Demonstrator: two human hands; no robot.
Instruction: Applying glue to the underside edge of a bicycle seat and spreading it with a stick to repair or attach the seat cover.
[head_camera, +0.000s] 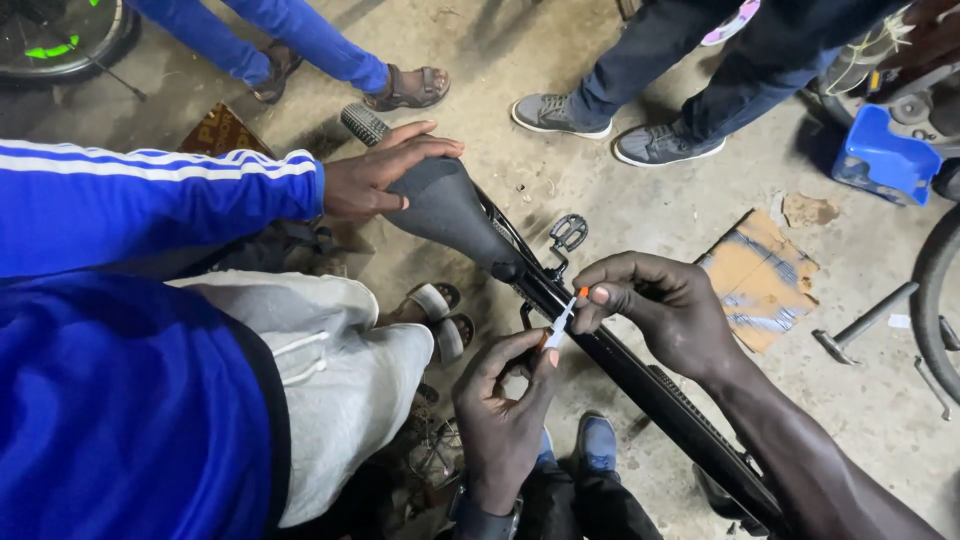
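Note:
My left hand (505, 415), with a watch at the wrist, and my right hand (668, 312) together hold a thin white syringe-like tube (558, 325) with an orange tip. The left fingers grip its lower end; the right thumb and forefinger pinch the orange end. The tube sits just above the black bicycle frame (625, 375), which runs diagonally to the lower right. A co-worker in a blue sleeve rests a hand (385, 170) on the black saddle (450, 210).
A black pedal (568, 232) sticks out behind the frame. A cardboard scrap (760, 280), a metal tool (860, 325), a blue plastic part (880, 155) and a tyre (935, 300) lie to the right. Other people's feet (660, 140) stand at the top.

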